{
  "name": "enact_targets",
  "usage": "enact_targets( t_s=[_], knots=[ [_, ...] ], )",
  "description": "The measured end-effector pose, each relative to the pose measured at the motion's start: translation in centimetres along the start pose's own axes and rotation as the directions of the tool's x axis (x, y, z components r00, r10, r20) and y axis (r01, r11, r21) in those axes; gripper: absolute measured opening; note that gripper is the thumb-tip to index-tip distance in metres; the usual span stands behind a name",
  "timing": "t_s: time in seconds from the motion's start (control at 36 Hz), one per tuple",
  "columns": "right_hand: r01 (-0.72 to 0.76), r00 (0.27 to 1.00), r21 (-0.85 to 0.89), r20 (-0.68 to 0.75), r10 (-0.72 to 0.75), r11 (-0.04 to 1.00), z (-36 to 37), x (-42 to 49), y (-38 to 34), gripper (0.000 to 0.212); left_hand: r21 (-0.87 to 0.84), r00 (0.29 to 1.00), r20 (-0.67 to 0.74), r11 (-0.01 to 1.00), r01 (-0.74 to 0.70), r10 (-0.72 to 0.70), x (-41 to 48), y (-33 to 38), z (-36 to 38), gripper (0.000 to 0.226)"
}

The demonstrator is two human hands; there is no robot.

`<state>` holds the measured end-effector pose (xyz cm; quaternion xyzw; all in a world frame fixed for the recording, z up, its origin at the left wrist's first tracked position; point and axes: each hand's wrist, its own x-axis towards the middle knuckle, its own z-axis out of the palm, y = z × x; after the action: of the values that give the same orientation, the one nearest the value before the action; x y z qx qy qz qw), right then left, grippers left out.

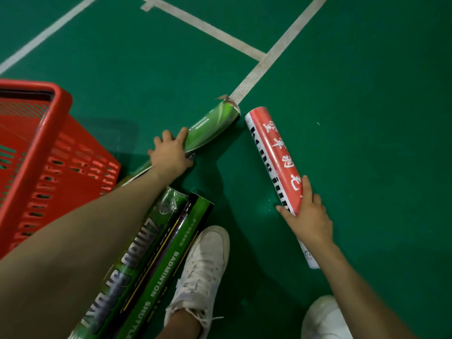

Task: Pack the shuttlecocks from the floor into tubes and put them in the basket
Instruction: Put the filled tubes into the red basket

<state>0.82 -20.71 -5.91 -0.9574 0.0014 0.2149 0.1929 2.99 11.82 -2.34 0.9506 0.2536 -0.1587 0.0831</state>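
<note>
Basket (49, 148): far left, standing on the floor (367, 118). Left tube (210, 126): just right of the basket, running from the basket's near corner away toward the court line (256, 77), its far end meeting the line; left hand (168, 155) grips it at mid-length. Right tube (274, 155): right of the left tube, far ends near but apart, near end passing beneath the right hand (308, 216), which grips it. Pair of tubes (146, 255): side by side, touching, nearer the viewer than the basket, partly beneath the left forearm. Left shoe (205, 265): just right of the pair. Right shoe (322, 319): bottom right, beneath the right forearm, well apart from the left shoe.
</note>
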Motion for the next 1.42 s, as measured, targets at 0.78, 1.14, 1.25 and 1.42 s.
enact_targets(
  t_s=[0.78,1.14,1.25,1.42],
  knots=[
    [0.047,0.996,0.462,0.04,-0.074,0.886,-6.3,2.4,-8.6,0.073,-0.728,0.958,0.243,0.682,0.077,0.151,-4.3,2.9,-4.9,0.086],
    [0.149,0.963,0.448,0.138,-0.233,0.881,-18.0,-3.1,-16.6,0.067,-0.846,0.967,0.232,0.513,0.147,0.107,-9.7,-1.9,-17.4,0.08],
    [0.178,0.956,0.496,0.118,-0.269,0.85,-20.1,-6.5,-20.0,0.061,-0.892,0.958,0.246,0.422,0.165,0.146,-13.4,-3.8,-20.4,0.056],
    [0.229,0.937,0.5,0.12,-0.329,0.835,-22.7,-11.4,-26.6,0.055,-0.89,0.965,0.224,0.432,0.146,0.135,-18.1,-7.3,-24.3,0.032]
  ],
)
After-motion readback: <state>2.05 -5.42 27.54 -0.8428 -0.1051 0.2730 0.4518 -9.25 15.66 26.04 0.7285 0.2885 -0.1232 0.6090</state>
